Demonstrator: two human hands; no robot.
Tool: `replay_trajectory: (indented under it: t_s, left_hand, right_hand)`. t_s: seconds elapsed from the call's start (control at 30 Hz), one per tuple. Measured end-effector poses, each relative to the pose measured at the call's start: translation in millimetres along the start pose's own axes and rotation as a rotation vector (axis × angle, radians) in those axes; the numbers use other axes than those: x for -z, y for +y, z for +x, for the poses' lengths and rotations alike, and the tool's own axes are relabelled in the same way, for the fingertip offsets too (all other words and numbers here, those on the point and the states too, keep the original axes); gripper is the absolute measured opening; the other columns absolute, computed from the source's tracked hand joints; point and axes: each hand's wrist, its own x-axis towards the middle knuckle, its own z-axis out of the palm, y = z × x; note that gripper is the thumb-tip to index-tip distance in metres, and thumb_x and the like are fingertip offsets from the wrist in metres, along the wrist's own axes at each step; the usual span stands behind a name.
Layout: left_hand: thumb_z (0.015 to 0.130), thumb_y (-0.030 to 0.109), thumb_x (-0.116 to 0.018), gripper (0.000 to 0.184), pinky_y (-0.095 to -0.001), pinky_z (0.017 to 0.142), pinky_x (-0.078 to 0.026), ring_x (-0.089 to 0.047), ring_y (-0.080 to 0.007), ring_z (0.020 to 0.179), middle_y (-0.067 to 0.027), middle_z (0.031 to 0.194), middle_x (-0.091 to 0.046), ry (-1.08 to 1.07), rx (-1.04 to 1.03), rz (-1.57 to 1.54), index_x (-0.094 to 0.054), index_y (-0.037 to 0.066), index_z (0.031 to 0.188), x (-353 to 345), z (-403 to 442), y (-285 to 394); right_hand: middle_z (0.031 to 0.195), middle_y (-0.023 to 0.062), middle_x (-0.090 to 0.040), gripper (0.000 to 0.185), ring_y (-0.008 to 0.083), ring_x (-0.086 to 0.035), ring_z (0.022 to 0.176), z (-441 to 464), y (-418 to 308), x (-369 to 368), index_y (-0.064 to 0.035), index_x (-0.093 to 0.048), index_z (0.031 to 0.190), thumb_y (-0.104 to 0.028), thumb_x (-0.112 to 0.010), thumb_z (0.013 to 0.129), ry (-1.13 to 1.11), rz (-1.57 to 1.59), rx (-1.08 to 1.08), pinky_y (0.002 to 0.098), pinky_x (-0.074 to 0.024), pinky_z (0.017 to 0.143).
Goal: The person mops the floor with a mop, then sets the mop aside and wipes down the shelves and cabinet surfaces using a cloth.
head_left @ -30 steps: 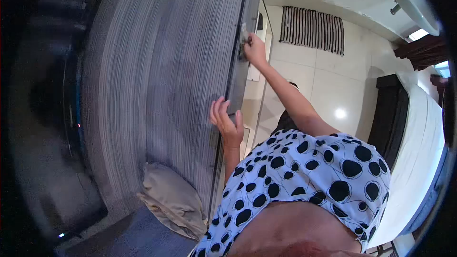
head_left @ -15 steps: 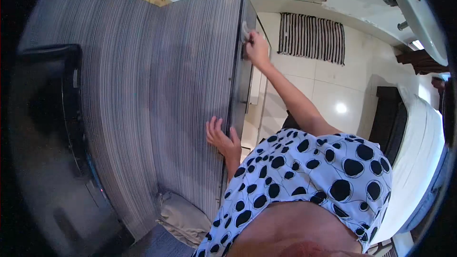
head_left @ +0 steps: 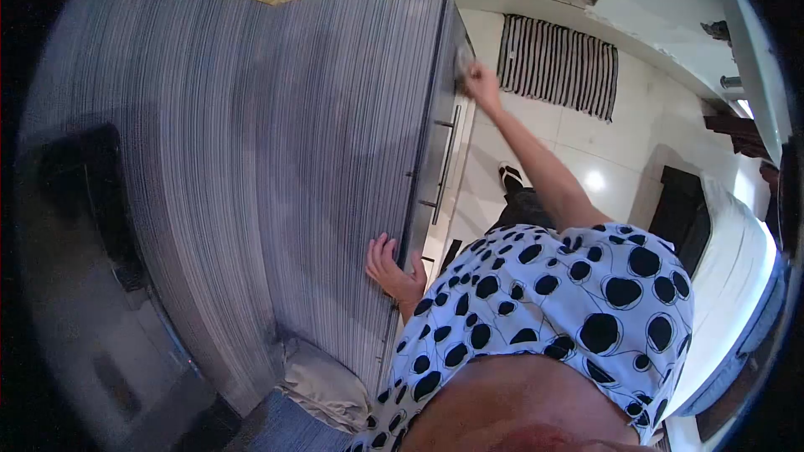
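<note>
My right hand (head_left: 481, 83) is closed around a small whitish, cloth-like piece (head_left: 463, 58), blurred by motion. It is at the dark front face (head_left: 444, 75) of a grey-striped cabinet (head_left: 343, 117), near its far end. My left hand (head_left: 395, 272) lies on the cabinet's top near the front edge, fingers spread and thumb apart, holding nothing. A dark bar handle (head_left: 447, 163) juts from the front between my two hands.
A glossy black television-like panel (head_left: 92, 301) stands at the left. Crumpled beige fabric (head_left: 322, 381) lies by the cabinet's near end. On the tiled floor (head_left: 578, 159) are a striped mat (head_left: 559, 67) and my sandalled foot (head_left: 509, 175). A white-covered bed (head_left: 729, 284) is at right.
The view has shifted, and more of the cabinet front and its handle shows. My right hand has moved a little outward along the front with the whitish piece. My left hand stays on the top.
</note>
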Motion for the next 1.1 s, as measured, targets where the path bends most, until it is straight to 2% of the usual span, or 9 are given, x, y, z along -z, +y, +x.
replay_trajectory:
  t_s: [0.07, 0.17, 0.33, 0.43, 0.5, 0.57, 0.7, 0.77, 1.1]
  left_hand:
    - [0.074, 0.022, -0.058, 0.042, -0.0487, 0.096, -0.025, -0.038, -0.0361, 0.114, -0.015, 0.12, -0.047, 0.013, 0.009, 0.005, -0.046, 0.003, 0.109, 1, 4, -2]
    - [0.075, 0.023, -0.057, 0.042, -0.0503, 0.096, -0.024, -0.036, -0.0377, 0.115, -0.0181, 0.122, -0.043, 0.06, 0.014, 0.004, -0.046, 0.002, 0.109, 6, 4, -8]
    - [0.077, 0.026, -0.055, 0.04, -0.0513, 0.097, -0.023, -0.033, -0.039, 0.116, -0.0191, 0.123, -0.042, 0.093, -0.005, 0.024, -0.046, 0.003, 0.109, -3, 5, -7]
    - [0.077, 0.028, -0.055, 0.041, -0.0512, 0.097, -0.023, -0.032, -0.0396, 0.117, -0.0191, 0.124, -0.042, 0.09, -0.041, 0.005, -0.046, 0.004, 0.109, -8, 14, -3]
    - [0.077, 0.028, -0.055, 0.041, -0.0512, 0.098, -0.022, -0.032, -0.0398, 0.117, -0.0187, 0.125, -0.041, 0.105, -0.065, -0.038, -0.046, 0.004, 0.109, -15, 20, -4]
    - [0.076, 0.028, -0.055, 0.041, -0.0512, 0.098, -0.022, -0.032, -0.0398, 0.118, -0.0183, 0.125, -0.041, 0.109, -0.089, -0.075, -0.046, 0.004, 0.109, -22, 26, -3]
    - [0.075, 0.026, -0.056, 0.041, -0.0511, 0.098, -0.021, -0.031, -0.0396, 0.119, -0.0177, 0.126, -0.041, 0.128, -0.146, -0.129, -0.046, 0.005, 0.109, -33, 51, 7]
    - [0.074, 0.026, -0.056, 0.042, -0.0511, 0.099, -0.02, -0.031, -0.0397, 0.119, -0.0175, 0.126, -0.041, 0.128, -0.171, -0.146, -0.045, 0.005, 0.11, -38, 61, 10]
    - [0.073, 0.018, -0.058, 0.042, -0.0509, 0.1, -0.018, -0.03, -0.0396, 0.119, -0.018, 0.127, -0.04, 0.079, -0.215, -0.268, -0.044, 0.004, 0.11, -36, 105, 26]
  right_hand:
    - [0.074, 0.0104, -0.063, 0.018, 0.0147, -0.06, 0.068, -45, 3, -1, -0.0043, -0.062, 0.087, -0.006, -0.059, 0.07, -0.164, 0.229, -0.257, 0.0278, -0.0472, 0.064]
    - [0.074, 0.011, -0.063, 0.017, 0.0139, -0.059, 0.064, -22, 19, -13, -0.0041, -0.062, 0.088, -0.007, -0.06, 0.07, -0.029, -0.002, 0.129, 0.0284, -0.0466, 0.062]
    - [0.084, 0.0146, -0.065, 0.02, 0.0206, -0.062, 0.075, 60, -46, 3, -0.0028, -0.063, 0.09, -0.013, -0.06, 0.073, 0.068, 0.013, 0.051, 0.0293, -0.0456, 0.065]
    - [0.091, 0.0157, -0.065, 0.027, 0.0196, -0.062, 0.078, 78, 17, -13, -0.002, -0.063, 0.097, -0.013, -0.063, 0.072, 0.069, 0.067, 0.012, 0.0285, -0.0451, 0.068]
    - [0.085, 0.0047, -0.063, 0.039, 0.0129, -0.057, 0.072, 43, 11, -5, 0.0014, -0.061, 0.102, -0.018, -0.07, 0.069, -0.123, 0.358, -0.023, 0.025, -0.0449, 0.065]
    - [0.077, -0.0027, -0.058, 0.015, 0.0063, -0.051, 0.068, 7, 21, -9, -0.0016, -0.061, 0.089, -0.011, -0.058, 0.078, -0.165, 0.4, -0.152, 0.0207, -0.039, 0.058]
    - [0.083, -0.0021, -0.058, 0.017, 0.0061, -0.051, 0.076, -45, 51, -14, -0.0023, -0.06, 0.096, -0.009, -0.056, 0.081, -0.396, 0.538, -0.266, 0.0197, -0.0406, 0.066]
    - [0.078, -0.0023, -0.058, 0.015, 0.0061, -0.051, 0.064, -78, 28, -12, -0.0032, -0.063, 0.09, -0.011, -0.06, 0.077, -0.334, 0.65, -0.33, 0.0206, -0.0405, 0.053]
    - [0.071, 0.0035, -0.061, 0.017, 0.0084, -0.056, 0.07, -144, 23, -17, 0.0015, -0.063, 0.085, -0.011, -0.055, 0.078, -0.365, 0.252, -0.31, 0.023, -0.045, 0.062]
